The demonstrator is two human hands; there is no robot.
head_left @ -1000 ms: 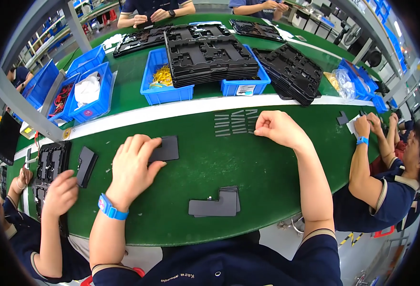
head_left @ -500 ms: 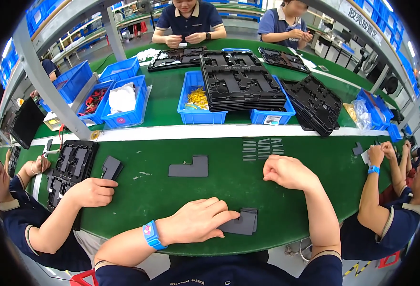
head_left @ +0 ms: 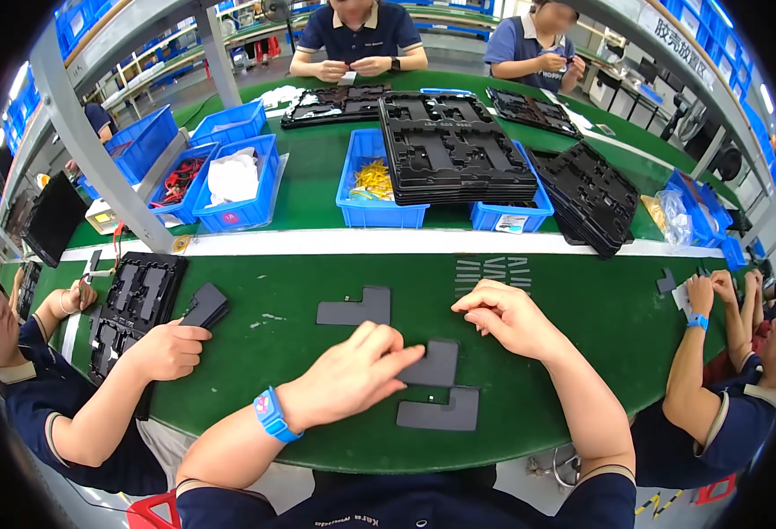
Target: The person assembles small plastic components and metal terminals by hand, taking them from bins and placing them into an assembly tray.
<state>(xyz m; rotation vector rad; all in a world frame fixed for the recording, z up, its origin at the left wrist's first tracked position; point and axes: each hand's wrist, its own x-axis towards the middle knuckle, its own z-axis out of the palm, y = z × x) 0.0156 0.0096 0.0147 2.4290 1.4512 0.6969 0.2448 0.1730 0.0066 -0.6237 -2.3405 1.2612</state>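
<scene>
Head view: left hand (head_left: 348, 375) pinches a dark L-shaped plate (head_left: 441, 364) between two matching plates (head_left: 460, 410) on the green table (head_left: 247, 357) — apparently a transfer step, calling for level placement — while right hand (head_left: 516, 319) curls near grey strips (head_left: 494, 274), contents unclear.

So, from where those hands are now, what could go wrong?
The dark L-shaped piece at the left hand might slip or scrape the similar piece close by on the side toward the person. The right hand is right beside rows of thin grey strips; a careless brush could knock them out of line, since they look loose.
</scene>
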